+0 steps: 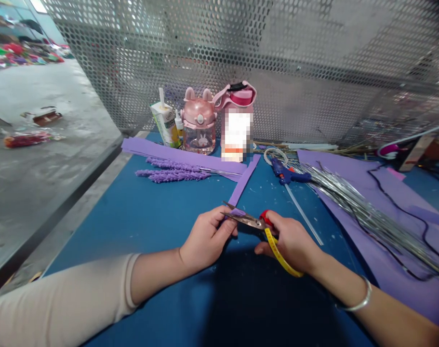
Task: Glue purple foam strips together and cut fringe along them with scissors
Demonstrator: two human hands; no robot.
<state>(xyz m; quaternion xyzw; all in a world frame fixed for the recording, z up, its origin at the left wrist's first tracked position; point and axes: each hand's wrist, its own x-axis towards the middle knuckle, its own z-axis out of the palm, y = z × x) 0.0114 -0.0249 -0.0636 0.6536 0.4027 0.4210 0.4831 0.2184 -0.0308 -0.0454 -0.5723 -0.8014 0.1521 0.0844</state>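
Note:
My right hand (293, 241) is closed on the red handles of a pair of scissors (248, 220). Their blades are apart and point left, with the end of a purple paper strip (243, 185) between them. That strip's end is pinched in my left hand (210, 236), close to the blade tips. A yellow tape measure (277, 255) hangs in a curve by my right hand; whether the fingers hold it too I cannot tell. Beyond the hands, purple lavender stems (174, 171) lie beside a wider purple paper strip (179, 155).
A blue hot glue gun (287, 174) with a glue stick lies right of centre. Wire stems (364, 212) and a black cord rest on purple sheets (425, 289). A drink carton (166, 124), pink cup (199, 127) and pink bottle (241, 99) stand before a perforated metal panel (313, 62).

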